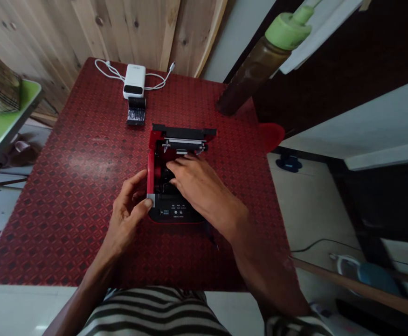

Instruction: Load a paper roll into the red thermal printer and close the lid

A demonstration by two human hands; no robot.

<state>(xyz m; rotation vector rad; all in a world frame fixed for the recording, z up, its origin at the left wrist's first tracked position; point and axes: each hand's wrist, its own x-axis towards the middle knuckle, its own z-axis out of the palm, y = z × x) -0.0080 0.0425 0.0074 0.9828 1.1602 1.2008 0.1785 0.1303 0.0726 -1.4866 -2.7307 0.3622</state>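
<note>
A small red and black printer [181, 212] sits on the table with its lid [186, 133] raised at the back. My left hand [128, 207] holds the printer's left side, its thumb on the front corner and its fingers along the red wall. Over the open compartment bends my right hand [204, 184], fingers curled down inside. What those fingertips grip is hidden; a dark round part [168, 176] shows beside the thumb. Behind the printer, to the left, lies a black ribbon roll [136, 112] with a partly unrolled, white-marked strip.
A white power bank [134, 81] with a white cable [160, 83] lies at the back of the red patterned table [95, 163]. A tall dark bottle with a green cap [284, 30] stands at the back right. A green table [29, 95] is to the left.
</note>
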